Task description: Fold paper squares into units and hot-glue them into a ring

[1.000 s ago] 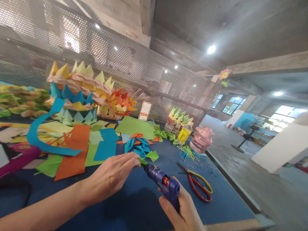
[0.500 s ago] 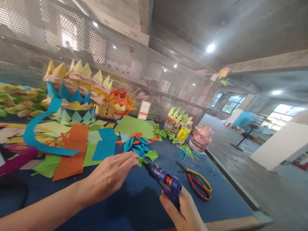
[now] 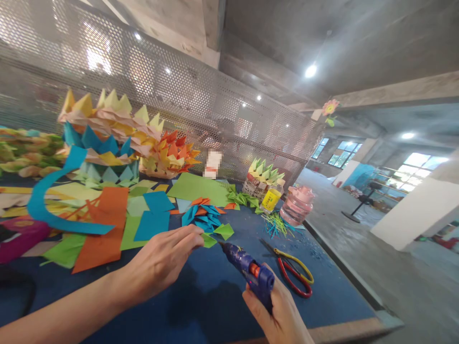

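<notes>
My right hand (image 3: 279,306) is wrapped round the handle of a dark blue hot glue gun (image 3: 247,267), whose nozzle points up and left. My left hand (image 3: 172,253) pinches a small folded green paper piece (image 3: 208,240) between its fingertips. The nozzle is a short gap to the right of that piece. Another green folded piece (image 3: 224,231) lies just beyond it. Behind my left fingers rests a cluster of folded blue and orange paper pieces (image 3: 202,216). Scissors (image 3: 293,270) with red and yellow handles lie open to the right of the glue gun.
Blue, orange and green paper sheets (image 3: 102,224) and a curled blue strip (image 3: 39,196) cover the left side. Folded-paper baskets (image 3: 107,162) stand behind. A yellow-labelled bottle (image 3: 271,198), pink bottle (image 3: 297,205) and paper snippets (image 3: 276,223) sit near the table's right edge.
The glue gun has drawn back slightly right, so its nozzle is apart from the green piece in my left hand. The left hand keeps its pinch; the view has shifted slightly.
</notes>
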Motion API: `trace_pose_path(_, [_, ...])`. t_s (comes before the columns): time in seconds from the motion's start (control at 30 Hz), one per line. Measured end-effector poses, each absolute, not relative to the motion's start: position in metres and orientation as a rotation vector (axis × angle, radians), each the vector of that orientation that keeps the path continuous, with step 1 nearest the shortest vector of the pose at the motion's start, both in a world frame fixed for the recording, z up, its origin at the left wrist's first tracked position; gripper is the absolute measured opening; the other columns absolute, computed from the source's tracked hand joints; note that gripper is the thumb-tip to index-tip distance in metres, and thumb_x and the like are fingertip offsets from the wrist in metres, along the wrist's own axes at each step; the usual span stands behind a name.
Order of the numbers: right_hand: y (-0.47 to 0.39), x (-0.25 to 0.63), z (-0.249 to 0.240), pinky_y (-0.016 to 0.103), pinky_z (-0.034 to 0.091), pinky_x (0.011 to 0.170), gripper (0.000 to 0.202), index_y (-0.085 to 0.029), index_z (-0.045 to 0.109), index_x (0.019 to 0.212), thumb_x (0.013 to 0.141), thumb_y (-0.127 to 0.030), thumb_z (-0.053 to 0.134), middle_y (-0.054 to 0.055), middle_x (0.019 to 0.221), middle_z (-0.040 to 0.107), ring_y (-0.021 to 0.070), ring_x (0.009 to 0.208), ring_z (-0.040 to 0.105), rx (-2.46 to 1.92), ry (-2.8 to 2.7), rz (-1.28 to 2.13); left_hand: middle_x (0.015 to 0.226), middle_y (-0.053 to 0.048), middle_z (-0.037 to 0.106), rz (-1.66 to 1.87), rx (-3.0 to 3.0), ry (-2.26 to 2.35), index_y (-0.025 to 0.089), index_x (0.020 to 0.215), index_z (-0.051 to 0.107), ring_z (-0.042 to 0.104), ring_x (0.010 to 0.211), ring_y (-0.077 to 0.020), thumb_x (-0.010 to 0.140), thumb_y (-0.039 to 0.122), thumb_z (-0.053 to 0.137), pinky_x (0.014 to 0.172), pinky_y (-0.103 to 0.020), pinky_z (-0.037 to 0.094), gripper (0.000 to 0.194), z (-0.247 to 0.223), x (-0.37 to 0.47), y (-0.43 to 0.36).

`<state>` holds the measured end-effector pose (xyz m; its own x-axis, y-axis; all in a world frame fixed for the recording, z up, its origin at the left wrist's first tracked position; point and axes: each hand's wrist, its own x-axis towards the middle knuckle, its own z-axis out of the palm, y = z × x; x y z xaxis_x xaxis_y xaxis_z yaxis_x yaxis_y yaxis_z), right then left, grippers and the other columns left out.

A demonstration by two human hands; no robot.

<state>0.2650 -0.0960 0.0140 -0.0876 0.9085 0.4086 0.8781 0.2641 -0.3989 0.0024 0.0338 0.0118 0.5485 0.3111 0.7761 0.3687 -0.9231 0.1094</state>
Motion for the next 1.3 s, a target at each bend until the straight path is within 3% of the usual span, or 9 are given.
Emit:
trace_pose_path(0.17, [-0.095,0.270,0.036,0.027,0.054,0.080,0.021,-0.020,0.063,0.104,0.094,-0.036,0.053,0.006,0.094,0.068,0.0198,0.090,0.067,-1.579,-1.950,-0.037,0.094,-0.005,0.064,-1.398,-2.796,-0.690,0.019,0.098,0.055,0.065,0.093,-0.0161,0.099,0.014,0.035,0.074,-0.023,0.051,0.020,0.012,0.004,0.034])
trace_pose_path(0.33, [-0.079,0.314,0.055,0.030,0.053,0.067,0.026,-0.020,0.061,0.092,0.089,-0.045,0.055,0.004,0.086,0.063,0.0201,0.075,0.064,-1.755,-1.834,-0.192,0.094,-0.003,0.062,-1.488,-2.847,-0.749,0.020,0.095,0.052,0.063,0.086,-0.0131,0.099,0.017,0.038,0.074,-0.021,0.048,0.015,0.011,0.005,0.038])
trace_pose_path(0.5, [-0.054,0.380,0.058,0.038,0.051,0.076,0.040,-0.017,0.060,0.099,0.082,-0.054,0.057,0.009,0.094,0.062,0.0256,0.084,0.064,-2.010,-1.661,-0.352,0.095,-0.002,0.061,-1.497,-2.874,-0.736,0.021,0.098,0.051,0.062,0.085,-0.0112,0.100,0.016,0.040,0.075,-0.020,0.046,0.012,0.008,0.006,0.040])
trace_pose_path(0.63, [-0.046,0.419,0.054,0.040,0.050,0.078,0.039,-0.019,0.059,0.094,0.079,-0.054,0.057,0.011,0.097,0.062,0.0283,0.088,0.064,-2.044,-1.647,-0.374,0.096,-0.003,0.061,-1.505,-2.864,-0.729,0.021,0.098,0.051,0.062,0.088,-0.0125,0.100,0.017,0.040,0.076,-0.021,0.047,0.012,0.005,0.006,0.041])
trace_pose_path(0.9, [-0.055,0.469,0.054,0.039,0.051,0.078,0.037,-0.021,0.063,0.086,0.066,-0.051,0.071,0.009,0.090,0.064,0.0261,0.081,0.064,-2.104,-1.751,-0.255,0.096,-0.004,0.064,-1.473,-2.859,-0.746,0.020,0.098,0.053,0.065,0.087,-0.0143,0.100,0.020,0.039,0.072,-0.022,0.050,0.015,0.004,0.006,0.042])
trace_pose_path(1.13, [-0.061,0.481,0.042,0.037,0.052,0.078,0.037,-0.019,0.066,0.088,0.064,-0.048,0.073,0.009,0.091,0.067,0.0260,0.083,0.066,-2.128,-1.747,-0.179,0.097,-0.003,0.064,-1.462,-2.846,-0.725,0.021,0.099,0.053,0.066,0.089,-0.0145,0.100,0.019,0.040,0.072,-0.022,0.050,0.013,0.003,0.006,0.042])
trace_pose_path(1.3, [-0.074,0.482,0.054,0.035,0.053,0.068,0.040,-0.019,0.069,0.092,0.060,-0.044,0.074,0.009,0.088,0.070,0.0236,0.071,0.064,-2.108,-1.732,-0.137,0.097,-0.003,0.063,-1.471,-2.862,-0.711,0.021,0.100,0.052,0.065,0.088,-0.0141,0.100,0.019,0.040,0.074,-0.022,0.049,0.012,0.000,0.007,0.044])
